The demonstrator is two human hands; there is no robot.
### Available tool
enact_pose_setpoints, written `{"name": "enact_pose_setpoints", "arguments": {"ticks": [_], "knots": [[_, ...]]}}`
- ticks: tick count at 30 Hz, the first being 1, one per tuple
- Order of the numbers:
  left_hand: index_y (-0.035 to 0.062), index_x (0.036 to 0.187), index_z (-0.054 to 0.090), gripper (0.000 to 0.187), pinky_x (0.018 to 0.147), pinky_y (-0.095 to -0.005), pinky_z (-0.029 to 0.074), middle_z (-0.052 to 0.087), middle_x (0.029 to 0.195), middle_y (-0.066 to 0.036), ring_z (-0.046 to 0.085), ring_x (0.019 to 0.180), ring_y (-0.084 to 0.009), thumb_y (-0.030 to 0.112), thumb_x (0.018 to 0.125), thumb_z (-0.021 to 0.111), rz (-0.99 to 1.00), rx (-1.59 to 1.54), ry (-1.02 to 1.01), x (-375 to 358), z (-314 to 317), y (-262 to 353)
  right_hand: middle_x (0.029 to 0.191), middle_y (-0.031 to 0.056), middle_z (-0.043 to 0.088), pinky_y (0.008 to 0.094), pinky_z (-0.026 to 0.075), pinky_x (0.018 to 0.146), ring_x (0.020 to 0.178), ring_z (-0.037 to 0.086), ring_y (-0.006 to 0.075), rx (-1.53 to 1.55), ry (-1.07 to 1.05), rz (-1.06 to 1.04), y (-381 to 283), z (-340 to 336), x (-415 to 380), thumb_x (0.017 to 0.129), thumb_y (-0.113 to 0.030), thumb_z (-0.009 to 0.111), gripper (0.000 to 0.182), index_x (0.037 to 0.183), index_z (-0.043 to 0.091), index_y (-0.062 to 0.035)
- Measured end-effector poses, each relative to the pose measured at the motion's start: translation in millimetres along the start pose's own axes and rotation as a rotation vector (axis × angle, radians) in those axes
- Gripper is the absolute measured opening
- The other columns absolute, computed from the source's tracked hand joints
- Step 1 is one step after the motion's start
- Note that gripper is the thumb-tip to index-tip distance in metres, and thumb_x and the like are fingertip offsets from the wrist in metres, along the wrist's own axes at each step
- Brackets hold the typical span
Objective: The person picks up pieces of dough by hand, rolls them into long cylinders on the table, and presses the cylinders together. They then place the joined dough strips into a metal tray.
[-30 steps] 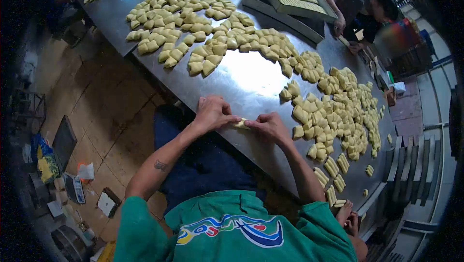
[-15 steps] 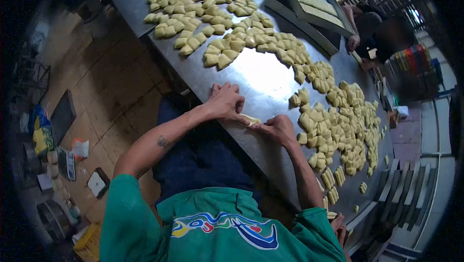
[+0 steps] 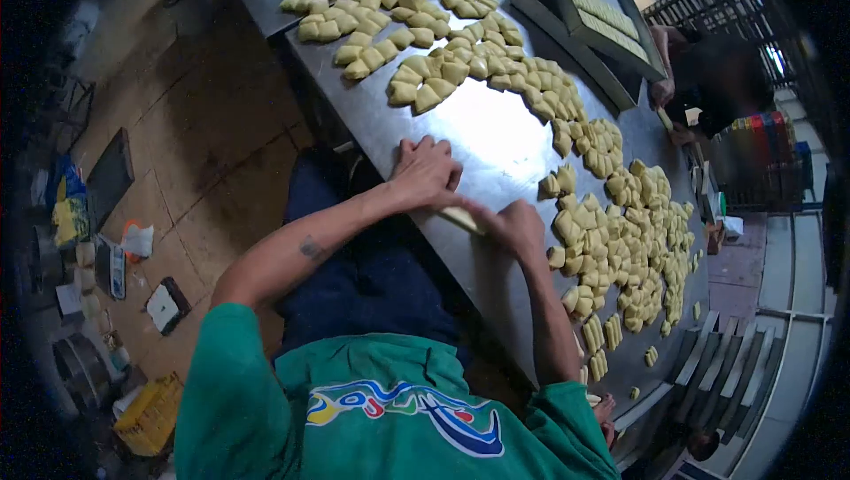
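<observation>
A small pale-yellow piece of dough [image 3: 462, 218] lies at the near edge of the steel table, between my two hands. My left hand [image 3: 426, 174] is at its far-left end, fingers curled and thumb side against the dough. From the other side, my right hand [image 3: 516, 227] bends over the piece with its thumb and fingers on it, slightly smeared by motion. The fingers partly hide the dough. Beyond them lie many cut dough pieces [image 3: 589, 232], bunched together on the table.
The steel table [image 3: 496, 281] carries another long band of dough pieces [image 3: 434, 73]. Grooved dough rolls [image 3: 613, 331] lie near my right forearm. Metal trays [image 3: 611, 19] with dough rows stand at the far side, by another person's hand [image 3: 662, 90]. Another person's hand [image 3: 604, 409] shows at lower right.
My right hand's fingers have moved across the dough toward my left hand. The piece now looks like a smoother, narrower strip. The whole view has shifted slightly.
</observation>
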State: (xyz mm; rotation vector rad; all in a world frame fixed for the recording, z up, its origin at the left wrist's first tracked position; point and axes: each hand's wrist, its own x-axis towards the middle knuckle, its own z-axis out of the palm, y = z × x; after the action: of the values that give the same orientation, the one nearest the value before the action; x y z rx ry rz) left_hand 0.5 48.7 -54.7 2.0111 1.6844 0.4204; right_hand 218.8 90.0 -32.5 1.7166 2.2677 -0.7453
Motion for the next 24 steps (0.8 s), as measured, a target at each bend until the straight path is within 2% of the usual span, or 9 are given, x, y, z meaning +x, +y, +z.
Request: {"name": "enact_pose_setpoints", "arguments": {"ticks": [4, 6, 8, 11, 13, 16, 17, 19, 24], "knots": [[0.0165, 0.075, 0.066, 0.044, 0.087, -0.0458, 0.031, 0.058, 0.098, -0.007, 0.048, 0.106, -0.0271, 0.06, 0.07, 0.071, -0.057, -0.048, 0.205, 9.3, 10.0, -9.0, 0.049, 0.0102, 0.059, 0.0334, 0.047, 0.051, 0.049, 0.061, 0.0169, 0.045, 0.065, 0.112, -1.3, -5.9, 11.1, 0.078, -0.066, 0.067, 0.073, 0.056, 0.065, 0.0043], [0.0166, 0.077, 0.065, 0.049, 0.088, -0.0463, 0.03, 0.057, 0.098, -0.007, 0.048, 0.106, -0.0277, 0.064, 0.066, 0.072, 0.102, -0.098, 0.142, 7.1, 8.9, -22.1, 0.051, 0.0115, 0.059, 0.0362, 0.046, 0.05, 0.048, 0.06, 0.0196, 0.281, -0.014, -0.178, 24.1, 1.1, 7.2, 0.071, -0.062, 0.075, 0.067, 0.061, 0.067, 0.0029], [0.0164, 0.077, 0.065, 0.056, 0.089, -0.0472, 0.03, 0.057, 0.099, -0.008, 0.047, 0.106, -0.0282, 0.069, 0.06, 0.074, 0.147, -0.136, 0.104, 0.9, -2.4, -24.9, 0.053, 0.012, 0.06, 0.0356, 0.043, 0.049, 0.046, 0.055, 0.017, 0.254, 0.07, -0.419, 18.4, -1.5, -10.9, 0.068, -0.051, 0.083, 0.056, 0.067, 0.068, 0.0028], [0.016, 0.077, 0.063, 0.06, 0.085, -0.0477, 0.031, 0.054, 0.102, -0.007, 0.046, 0.105, -0.0296, 0.07, 0.054, 0.077, 0.169, -0.057, 0.074, 2.2, -4.5, -17.7, 0.054, 0.0118, 0.061, 0.0342, 0.044, 0.05, 0.046, 0.056, 0.0205, 0.092, 0.136, -0.441, 17.2, 2.6, -2.5, 0.069, -0.052, 0.082, 0.055, 0.065, 0.068, 0.0012], [0.0153, 0.077, 0.063, 0.062, 0.085, -0.0479, 0.031, 0.054, 0.103, -0.007, 0.046, 0.105, -0.0303, 0.07, 0.052, 0.077, 0.095, -0.022, 0.035, 9.4, -10.7, -7.7, 0.044, 0.0072, 0.053, 0.0323, 0.041, 0.047, 0.043, 0.051, 0.014, -0.072, 0.15, -0.342, 8.8, -2.2, 9.3, 0.073, -0.053, 0.078, 0.055, 0.059, 0.068, 0.0], [0.0138, 0.078, 0.063, 0.06, 0.085, -0.0484, 0.032, 0.054, 0.103, -0.009, 0.047, 0.106, -0.0316, 0.067, 0.055, 0.077, 0.007, 0.065, -0.019, 11.0, -3.1, 1.7, 0.043, 0.0088, 0.051, 0.0352, 0.04, 0.047, 0.042, 0.051, 0.0166, -0.005, 0.054, -0.079, -8.3, -10.4, 12.9, 0.071, -0.067, 0.071, 0.07, 0.058, 0.067, 0.0012], [0.0137, 0.078, 0.062, 0.056, 0.085, -0.0482, 0.032, 0.054, 0.102, -0.009, 0.047, 0.106, -0.0313, 0.064, 0.059, 0.076, 0.03, 0.095, 0.103, 7.8, 4.4, 2.5, 0.043, 0.0095, 0.051, 0.0362, 0.041, 0.048, 0.043, 0.052, 0.0183, -0.059, 0.058, -0.082, -11.5, -11.1, 7.7, 0.071, -0.069, 0.07, 0.072, 0.059, 0.067, 0.0022], [0.0137, 0.08, 0.061, 0.046, 0.085, -0.0473, 0.032, 0.053, 0.099, -0.008, 0.047, 0.105, -0.0298, 0.057, 0.071, 0.072, 0.093, 0.084, 0.291, -5.0, 17.1, 2.0, 0.044, 0.0101, 0.052, 0.0364, 0.042, 0.048, 0.043, 0.053, 0.0188, -0.048, 0.031, -0.034, -9.2, -2.6, -4.7, 0.072, -0.069, 0.069, 0.072, 0.06, 0.068, 0.0023], [0.015, 0.074, 0.064, 0.048, 0.085, -0.0475, 0.032, 0.056, 0.097, -0.009, 0.048, 0.104, -0.0292, 0.061, 0.067, 0.073, 0.133, -0.078, 0.15, -5.4, -1.3, -15.0, 0.047, 0.0092, 0.054, 0.034, 0.043, 0.049, 0.047, 0.053, 0.0141, 0.121, -0.139, -0.043, 21.3, -4.9, 1.2, 0.075, -0.057, 0.074, 0.061, 0.065, 0.07, 0.0024]]}}
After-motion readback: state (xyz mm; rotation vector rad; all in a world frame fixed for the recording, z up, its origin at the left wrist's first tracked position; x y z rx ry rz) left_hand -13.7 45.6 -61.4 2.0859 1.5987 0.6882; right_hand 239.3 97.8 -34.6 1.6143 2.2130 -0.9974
